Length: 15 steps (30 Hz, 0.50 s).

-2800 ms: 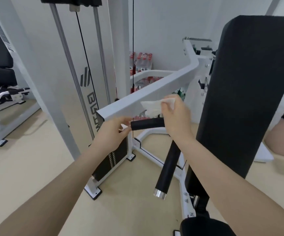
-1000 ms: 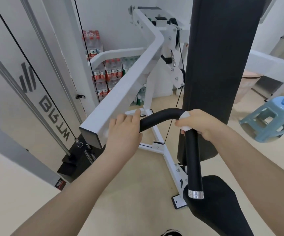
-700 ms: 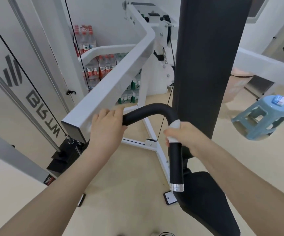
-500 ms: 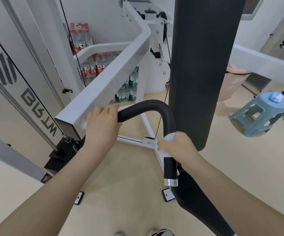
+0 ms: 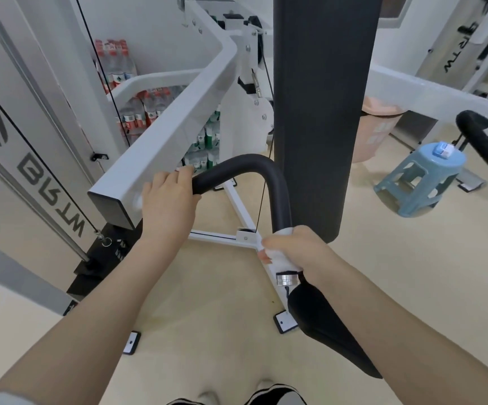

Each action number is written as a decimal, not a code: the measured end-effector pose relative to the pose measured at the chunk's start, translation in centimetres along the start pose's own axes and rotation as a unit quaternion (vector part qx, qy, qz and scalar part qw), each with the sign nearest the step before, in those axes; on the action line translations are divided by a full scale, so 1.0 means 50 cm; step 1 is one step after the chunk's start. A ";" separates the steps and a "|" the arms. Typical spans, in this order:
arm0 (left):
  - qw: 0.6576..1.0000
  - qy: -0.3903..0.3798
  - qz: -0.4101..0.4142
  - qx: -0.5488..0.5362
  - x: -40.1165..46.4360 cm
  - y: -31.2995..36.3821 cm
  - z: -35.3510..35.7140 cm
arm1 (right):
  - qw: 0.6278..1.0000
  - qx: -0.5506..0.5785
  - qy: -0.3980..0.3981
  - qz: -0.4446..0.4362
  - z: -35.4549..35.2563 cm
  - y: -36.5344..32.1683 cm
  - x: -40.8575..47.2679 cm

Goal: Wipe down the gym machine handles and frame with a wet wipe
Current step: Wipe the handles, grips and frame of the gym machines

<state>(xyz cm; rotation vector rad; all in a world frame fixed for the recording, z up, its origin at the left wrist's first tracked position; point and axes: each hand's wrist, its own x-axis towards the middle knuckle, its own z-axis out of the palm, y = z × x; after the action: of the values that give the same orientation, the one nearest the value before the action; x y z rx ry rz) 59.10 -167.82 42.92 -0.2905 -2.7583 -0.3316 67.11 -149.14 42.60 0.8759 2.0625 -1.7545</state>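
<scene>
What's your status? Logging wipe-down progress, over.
Right hand grips wet wipe around black handle, just above its chrome end cap. Left hand holds the handle's upper end by the white frame arm. Nothing in the way.

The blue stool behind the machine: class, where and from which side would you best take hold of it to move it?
Probably by the round seat rim of the stool, reaching down from above: it stands upright with splayed legs. A small box rests on top, so lift level.
</scene>
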 end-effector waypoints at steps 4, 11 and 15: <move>0.999 0.022 0.027 -0.018 0.000 -0.014 0.004 | 0.997 -0.007 0.072 -0.031 0.024 -0.003 0.021; 0.996 0.054 0.060 -0.022 0.002 -0.026 0.020 | 0.957 -0.233 0.120 -0.127 0.017 -0.047 0.044; 0.995 0.060 0.082 -0.024 0.013 -0.039 0.022 | 0.920 -0.311 0.171 -0.167 0.027 -0.122 0.097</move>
<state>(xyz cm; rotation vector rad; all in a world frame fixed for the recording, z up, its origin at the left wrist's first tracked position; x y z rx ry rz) 57.70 -169.30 41.76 -0.4914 -2.5913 -0.3614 59.41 -149.65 44.27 0.6840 2.8953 -0.9706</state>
